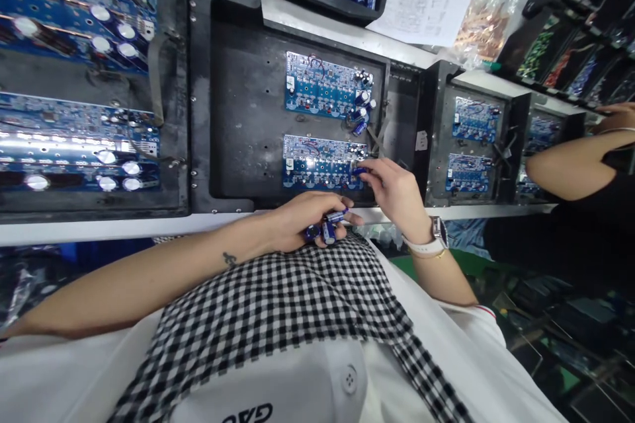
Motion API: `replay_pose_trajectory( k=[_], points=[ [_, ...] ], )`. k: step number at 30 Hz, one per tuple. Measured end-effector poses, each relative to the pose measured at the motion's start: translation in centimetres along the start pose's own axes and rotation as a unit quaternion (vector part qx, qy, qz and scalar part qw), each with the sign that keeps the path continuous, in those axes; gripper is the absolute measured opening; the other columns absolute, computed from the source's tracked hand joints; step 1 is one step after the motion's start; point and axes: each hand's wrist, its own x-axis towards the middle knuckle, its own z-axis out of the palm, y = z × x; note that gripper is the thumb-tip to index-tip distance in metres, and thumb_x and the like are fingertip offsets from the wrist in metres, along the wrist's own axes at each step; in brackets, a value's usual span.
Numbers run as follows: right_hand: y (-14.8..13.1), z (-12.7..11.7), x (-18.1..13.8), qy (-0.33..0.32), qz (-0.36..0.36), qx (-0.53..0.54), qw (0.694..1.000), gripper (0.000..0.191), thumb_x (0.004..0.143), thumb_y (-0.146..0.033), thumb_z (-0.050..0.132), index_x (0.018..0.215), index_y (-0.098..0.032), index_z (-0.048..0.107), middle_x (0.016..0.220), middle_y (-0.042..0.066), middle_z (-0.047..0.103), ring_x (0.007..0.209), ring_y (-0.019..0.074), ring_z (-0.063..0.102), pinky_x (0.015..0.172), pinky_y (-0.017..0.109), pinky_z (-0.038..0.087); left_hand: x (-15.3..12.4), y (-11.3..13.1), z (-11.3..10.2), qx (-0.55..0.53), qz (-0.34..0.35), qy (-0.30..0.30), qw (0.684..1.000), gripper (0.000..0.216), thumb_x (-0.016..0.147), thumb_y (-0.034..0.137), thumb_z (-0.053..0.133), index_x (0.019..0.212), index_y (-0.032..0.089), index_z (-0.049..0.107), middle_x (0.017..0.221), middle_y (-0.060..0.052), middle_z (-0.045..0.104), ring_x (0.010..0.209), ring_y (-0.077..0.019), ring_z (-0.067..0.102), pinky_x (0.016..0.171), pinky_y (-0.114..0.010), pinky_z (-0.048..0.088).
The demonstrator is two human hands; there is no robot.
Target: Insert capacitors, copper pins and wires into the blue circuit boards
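Just outside the near edge of the black tray (243, 112), several loose capacitors (328, 232) are cradled in the curled fingers of the left hand (305, 215). One is held with its long axis near to far, another roughly crosswise; if the fingers were relaxed, one could be dropped.

Over that near edge, toward the tray's near right corner, a single blue capacitor (358, 172) is pinched between thumb and fingertips of the right hand (397, 188). It is held at the right end of the near circuit board (317, 162); its long axis seems to run left to right, but which way the leads point cannot be told. Leads could be bent if it were pressed down askew, or polarity reversed if it were turned wrongly.

Farther in, on the far circuit board (325, 82), capacitors (360, 127) are seen leaning at the right end, where they could be knocked by a sleeve or wrist.
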Motion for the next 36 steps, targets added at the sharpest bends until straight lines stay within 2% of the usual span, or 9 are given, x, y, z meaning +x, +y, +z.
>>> replay_pose_trajectory(
  k=[3, 8, 11, 17, 21, 24, 27, 32, 36],
  points=[
    [0.7, 0.7, 0.3, -0.005, 0.000, -0.031, 1.000, 0.023, 0.099, -0.023, 0.049, 0.115, -0.022, 0.066, 0.106, 0.008, 0.071, 0.096, 0.0217, 0.068, 0.085, 0.035, 0.055, 0.1, -0.5, 0.0, 0.025, 0.018, -0.004, 1.000, 0.015, 0.094, 0.020, 0.052, 0.102, 0.011, 0.060, 0.092, -0.013, 0.070, 0.050, -0.0085, 0.055, 0.034, -0.015, 0.029],
    [0.3, 0.9, 0.4, -0.007, -0.015, -0.065, 0.998, 0.026, 0.100, -0.025, 0.048, 0.118, -0.019, 0.065, 0.109, 0.009, 0.071, 0.099, 0.0222, 0.069, 0.085, 0.034, 0.055, -0.1, -0.7, -0.1, -0.003, 0.026, 0.015, 1.000, 0.021, 0.097, 0.030, 0.053, 0.100, 0.011, 0.063, 0.069, -0.001, 0.054, 0.048, -0.0076, 0.052, 0.033, -0.014, 0.026],
    [0.6, 1.1, 0.1, -0.021, -0.052, -0.086, 0.995, 0.028, 0.100, -0.022, 0.046, 0.121, -0.018, 0.065, 0.114, 0.010, 0.070, 0.102, 0.0228, 0.068, 0.087, 0.036, 0.056, -0.1, -0.6, -0.3, -0.020, 0.055, 0.022, 0.998, 0.019, 0.097, 0.024, 0.053, 0.100, 0.010, 0.065, 0.076, -0.001, 0.054, 0.050, -0.0066, 0.053, 0.032, -0.013, 0.027],
    [-2.2, -0.5, -1.6, 0.022, -0.020, 0.029, 0.999, 0.035, 0.097, -0.030, 0.055, 0.132, -0.027, 0.058, 0.117, 0.007, 0.068, 0.104, 0.0207, 0.066, 0.091, 0.037, 0.056, 0.5, -0.7, -0.5, -0.050, 0.044, 0.007, 0.998, 0.029, 0.095, 0.038, 0.060, 0.089, 0.010, 0.064, 0.067, 0.003, 0.043, 0.048, -0.0064, 0.049, 0.032, -0.013, 0.028],
    [-3.0, -0.8, -2.8, 0.009, -0.008, 0.029, 0.999, 0.019, 0.097, -0.026, 0.055, 0.112, -0.023, 0.066, 0.099, 0.006, 0.072, 0.091, 0.0204, 0.067, 0.083, 0.036, 0.056, 0.7, -0.8, -0.1, -0.030, 0.012, -0.014, 0.999, 0.026, 0.095, 0.040, 0.058, 0.090, 0.014, 0.061, 0.071, 0.000, 0.051, 0.052, -0.0085, 0.055, 0.034, -0.013, 0.032],
    [-1.5, 0.3, -2.7, 0.033, 0.015, -0.006, 0.999, 0.019, 0.099, -0.024, 0.050, 0.110, -0.022, 0.066, 0.105, 0.008, 0.071, 0.095, 0.0217, 0.068, 0.084, 0.038, 0.056, 0.6, -1.0, -0.2, -0.001, 0.001, -0.003, 1.000, 0.017, 0.093, 0.027, 0.058, 0.103, 0.014, 0.063, 0.079, -0.004, 0.060, 0.064, -0.0131, 0.063, 0.041, -0.016, 0.045],
    [-0.3, 1.1, -2.3, 0.017, 0.011, -0.030, 0.999, 0.020, 0.099, -0.025, 0.049, 0.112, -0.022, 0.065, 0.108, 0.008, 0.071, 0.096, 0.0213, 0.069, 0.082, 0.036, 0.057, 0.5, -0.9, -0.4, 0.021, 0.018, -0.015, 1.000, 0.015, 0.087, 0.021, 0.059, 0.099, 0.014, 0.065, 0.085, -0.005, 0.064, 0.069, -0.0136, 0.064, 0.048, -0.018, 0.052],
    [-0.4, 1.0, -2.3, -0.002, -0.021, -0.092, 0.995, 0.022, 0.100, -0.025, 0.048, 0.115, -0.020, 0.064, 0.111, 0.008, 0.071, 0.093, 0.0205, 0.070, 0.074, 0.032, 0.056, 0.2, -0.5, -0.3, 0.033, 0.031, -0.027, 0.999, 0.019, 0.086, 0.018, 0.052, 0.099, 0.013, 0.065, 0.091, -0.008, 0.066, 0.069, -0.0140, 0.064, 0.048, -0.019, 0.053],
    [0.1, 1.2, -2.9, -0.017, -0.058, -0.110, 0.992, 0.029, 0.099, -0.019, 0.046, 0.124, -0.020, 0.060, 0.120, 0.009, 0.068, 0.097, 0.0218, 0.069, 0.076, 0.034, 0.056, 0.1, -0.6, -0.2, 0.063, 0.047, -0.031, 0.996, 0.024, 0.086, 0.018, 0.060, 0.107, 0.013, 0.069, 0.095, -0.009, 0.066, 0.066, -0.0113, 0.061, 0.044, -0.015, 0.047]
  ],
)
